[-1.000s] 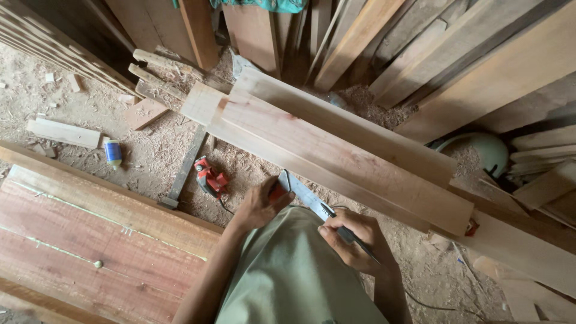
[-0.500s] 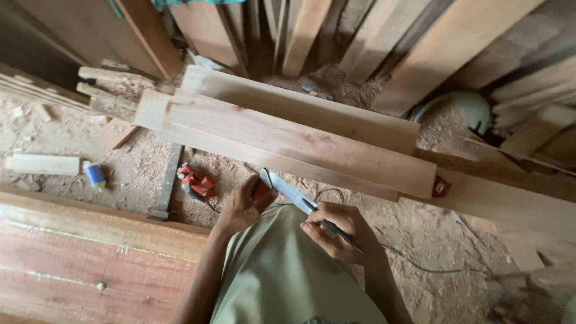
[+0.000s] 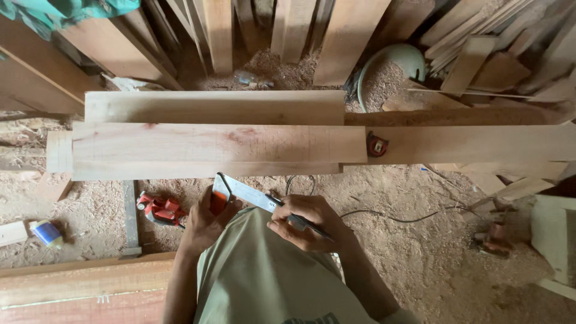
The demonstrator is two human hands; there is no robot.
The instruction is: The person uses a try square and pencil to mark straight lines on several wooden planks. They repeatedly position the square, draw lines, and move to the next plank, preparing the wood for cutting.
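We look down at a metal try square with a red stock and a silvery ruler blade, held in front of our chest, just short of the near edge of the long pale wooden plank that lies crosswise over the sawdust floor. Our left hand is curled around the red stock, thumb on top, gripping it firmly. Our right hand rests on the far end of the blade and pinches a dark pencil between thumb and fingers, its tip lying on the ruler.

A second pale plank lies along the far edge of the first, touching it. Near the first plank's right end a small red and black tape measure sits on a longer board. Below the plank's left part, on the sawdust, lies a red power tool, and well to its left a small blue and yellow can. A reddish wooden slab fills the lower left corner. Upright boards lean along the top.
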